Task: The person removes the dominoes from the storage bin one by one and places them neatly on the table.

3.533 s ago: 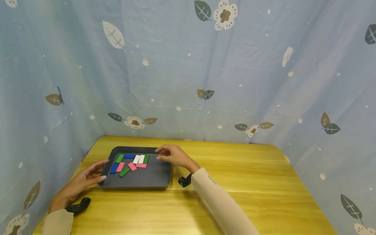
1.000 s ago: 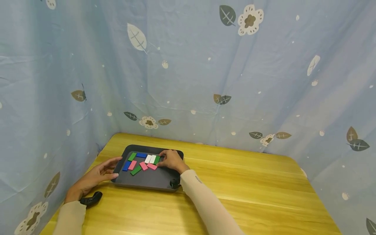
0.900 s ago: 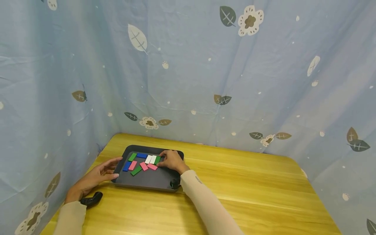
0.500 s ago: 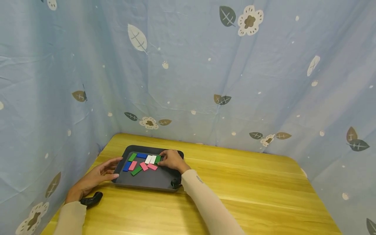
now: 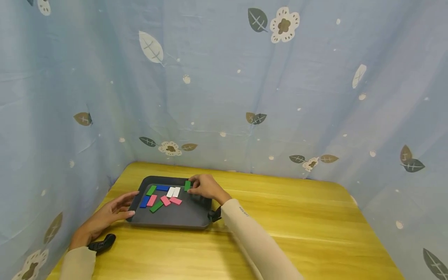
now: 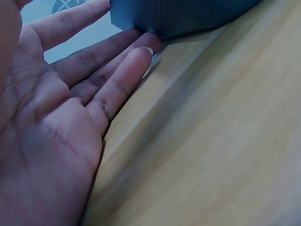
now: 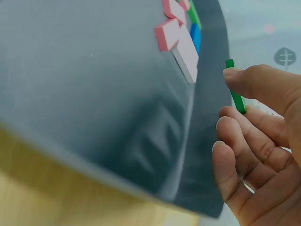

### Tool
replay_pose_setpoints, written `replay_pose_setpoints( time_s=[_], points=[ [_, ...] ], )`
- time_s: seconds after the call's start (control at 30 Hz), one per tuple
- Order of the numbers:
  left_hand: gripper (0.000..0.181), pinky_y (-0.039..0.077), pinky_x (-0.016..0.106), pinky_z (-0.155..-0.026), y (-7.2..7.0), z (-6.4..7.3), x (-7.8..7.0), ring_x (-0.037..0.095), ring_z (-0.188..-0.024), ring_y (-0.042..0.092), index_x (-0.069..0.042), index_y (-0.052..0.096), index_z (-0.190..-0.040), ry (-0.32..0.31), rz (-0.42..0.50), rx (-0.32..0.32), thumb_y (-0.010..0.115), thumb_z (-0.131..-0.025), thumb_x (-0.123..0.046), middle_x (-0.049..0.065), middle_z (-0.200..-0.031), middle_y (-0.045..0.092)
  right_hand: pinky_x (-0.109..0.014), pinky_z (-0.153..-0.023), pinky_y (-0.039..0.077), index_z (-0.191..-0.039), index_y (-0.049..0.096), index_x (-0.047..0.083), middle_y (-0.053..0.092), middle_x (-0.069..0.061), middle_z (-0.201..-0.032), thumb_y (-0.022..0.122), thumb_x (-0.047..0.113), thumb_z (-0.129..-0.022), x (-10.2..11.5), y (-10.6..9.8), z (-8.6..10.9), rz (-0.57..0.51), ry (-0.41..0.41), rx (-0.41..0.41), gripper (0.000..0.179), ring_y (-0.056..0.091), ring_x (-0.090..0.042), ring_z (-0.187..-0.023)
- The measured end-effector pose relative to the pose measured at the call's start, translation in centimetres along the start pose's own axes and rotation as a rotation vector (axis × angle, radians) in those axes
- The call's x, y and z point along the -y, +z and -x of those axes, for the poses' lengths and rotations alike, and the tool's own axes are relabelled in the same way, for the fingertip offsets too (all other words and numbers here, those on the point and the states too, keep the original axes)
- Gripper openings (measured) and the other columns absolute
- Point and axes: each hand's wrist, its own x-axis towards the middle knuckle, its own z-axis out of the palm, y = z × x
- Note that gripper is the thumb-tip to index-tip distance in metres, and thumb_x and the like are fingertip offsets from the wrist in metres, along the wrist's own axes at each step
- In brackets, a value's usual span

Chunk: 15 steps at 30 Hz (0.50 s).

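My right hand pinches a green block, a flat, domino-like piece, between thumb and fingers over the back right part of a dark grey tray. In the right wrist view this green block stands edge-on beyond the tray's wall. My left hand is at the tray's left side; the left wrist view shows its fairly straight fingers touching the tray's outer wall. Two white blocks lie side by side in the tray, with pink blocks just in front.
Further left in the tray lie two blue blocks, a pink block and two green blocks. The tray stands on a yellow wooden table. A blue patterned curtain hangs behind and at both sides.
My right hand has taken the green block from beside the white blocks and moved it right and back. The left hand stays at the tray's left side. The head view has shifted slightly.
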Motion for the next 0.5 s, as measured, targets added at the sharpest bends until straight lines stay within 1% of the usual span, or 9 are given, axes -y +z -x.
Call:
replay_pose_setpoints(
  time_s=[0.1,0.2,0.27,0.33,0.43,0.5],
  points=[
    [0.067,0.047,0.042,-0.095,0.0,0.2,0.2,0.023,-0.129,0.044,-0.02,0.031,-0.163,-0.006,-0.008,-0.005,0.064,-0.104,-0.023,0.019,-0.164,0.025,-0.023,-0.073,0.051,-0.134,0.067,0.005,0.072,0.004,-0.086,0.079,0.022,-0.093,0.0,-0.6,0.3,0.016,-0.023,0.003,0.046,0.062,-0.004,-0.072],
    [0.069,0.047,0.043,-0.095,0.0,0.2,0.4,0.022,-0.128,0.044,-0.02,0.03,-0.163,-0.001,-0.012,-0.005,0.064,-0.104,-0.023,0.021,-0.164,0.025,-0.024,-0.075,0.051,-0.134,0.067,0.005,0.072,0.005,-0.086,0.079,0.023,-0.093,-0.3,-1.2,0.8,0.047,-0.037,-0.002,0.046,0.062,-0.004,-0.073],
    [0.069,0.047,0.043,-0.094,0.0,0.1,0.4,0.021,-0.127,0.044,-0.021,0.031,-0.163,-0.012,-0.005,-0.01,0.065,-0.103,-0.024,0.019,-0.164,0.026,-0.024,-0.076,0.051,-0.134,0.067,0.006,0.071,0.006,-0.086,0.079,0.024,-0.093,-0.5,-1.5,1.0,0.071,-0.036,-0.005,0.046,0.062,-0.004,-0.074],
    [0.069,0.048,0.043,-0.093,0.0,0.1,0.3,0.021,-0.125,0.045,-0.019,0.03,-0.163,-0.005,0.0,-0.007,0.065,-0.103,-0.023,0.02,-0.163,0.025,-0.025,-0.077,0.051,-0.134,0.067,0.007,0.071,0.007,-0.086,0.079,0.025,-0.093,-0.7,-1.9,1.4,0.088,-0.031,-0.008,0.046,0.062,-0.004,-0.075],
    [0.069,0.05,0.04,-0.091,0.0,0.1,0.2,0.016,-0.122,0.047,-0.02,0.032,-0.163,-0.007,0.015,-0.01,0.066,-0.103,-0.022,0.018,-0.163,0.026,-0.026,-0.077,0.051,-0.134,0.068,0.008,0.071,0.007,-0.088,0.079,0.026,-0.093,-1.1,-2.5,1.8,0.103,-0.025,-0.018,0.046,0.062,-0.004,-0.078],
    [0.068,0.051,0.04,-0.09,0.0,0.1,0.1,0.014,-0.121,0.048,-0.018,0.031,-0.163,0.004,0.023,-0.006,0.065,-0.103,-0.021,0.019,-0.163,0.026,-0.027,-0.076,0.051,-0.134,0.068,0.008,0.071,0.007,-0.089,0.079,0.026,-0.093,-1.3,-2.9,2.2,0.101,-0.025,-0.024,0.046,0.062,-0.006,-0.078]
  ],
)
